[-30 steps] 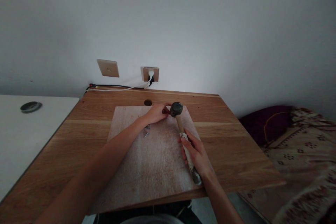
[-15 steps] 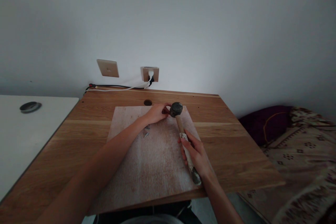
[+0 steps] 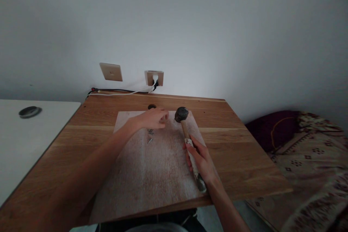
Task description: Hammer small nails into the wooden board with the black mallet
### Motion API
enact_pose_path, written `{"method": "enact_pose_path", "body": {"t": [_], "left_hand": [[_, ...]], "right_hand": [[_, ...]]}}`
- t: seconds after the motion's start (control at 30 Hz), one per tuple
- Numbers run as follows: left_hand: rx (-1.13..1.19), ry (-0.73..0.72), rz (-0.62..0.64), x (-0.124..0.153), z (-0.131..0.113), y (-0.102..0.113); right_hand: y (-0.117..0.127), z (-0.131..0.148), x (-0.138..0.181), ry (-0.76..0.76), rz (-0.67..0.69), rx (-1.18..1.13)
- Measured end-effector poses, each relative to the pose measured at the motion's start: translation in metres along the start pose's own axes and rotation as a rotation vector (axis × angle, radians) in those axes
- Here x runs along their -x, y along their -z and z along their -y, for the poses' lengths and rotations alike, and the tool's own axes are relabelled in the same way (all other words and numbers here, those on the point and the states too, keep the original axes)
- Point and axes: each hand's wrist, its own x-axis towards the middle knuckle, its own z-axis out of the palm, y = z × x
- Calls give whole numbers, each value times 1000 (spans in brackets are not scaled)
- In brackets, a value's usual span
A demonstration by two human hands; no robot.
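Note:
My right hand (image 3: pixel 200 159) is wrapped around the wooden handle of a hammer (image 3: pixel 185 125), whose dark round head rests near the far edge of a pale wooden board (image 3: pixel 154 174). My left hand (image 3: pixel 152 119) hovers over the board's far part, fingers curled and somewhat blurred; I cannot make out anything between them. A few small nails (image 3: pixel 150 136) lie on the board just below that hand. There is a gap between the left fingertips and the hammer head.
The board lies on a brown wooden desk (image 3: pixel 239 152) against a white wall with a socket and plug (image 3: pixel 154 78) and cables. A white table (image 3: pixel 24 141) with a dark round lid (image 3: pixel 29 111) stands at left. A patterned rug (image 3: pixel 312 174) and dark cushion lie right.
My left hand has drawn back leftward from the hammer head, opening a gap. The hammer and my right hand stayed nearly in place.

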Motion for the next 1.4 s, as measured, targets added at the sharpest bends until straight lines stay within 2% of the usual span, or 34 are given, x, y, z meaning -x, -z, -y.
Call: {"method": "enact_pose_path", "body": {"t": [0.1,0.27,0.43,0.53,0.63,0.73,0.9,1.03,1.2,1.4], "left_hand": [[-146,28,152,31,-7,18],[-131,106,151,50,-6,12],[-54,95,120,46,1,9],[-11,61,34,40,1,15],[47,-3,-64,24,1,15],[76,-73,-103,3,3,8],[56,-92,-70,-17,10,-7],[19,-19,-110,-11,13,-9],[-28,-10,52,1,9,-4],[-86,-13,75,0,0,0]], "right_hand": [[0,1,0,12,10,18],[-1,2,1,14,16,35],[-2,1,1,3,-30,-6],[-2,3,2,1,-14,6],[-3,6,3,3,7,20],[-3,6,3,6,6,13],[-2,4,3,-11,-7,-5],[0,4,4,-15,2,-8],[0,0,2,11,16,14],[1,-3,1,24,10,11]]}}
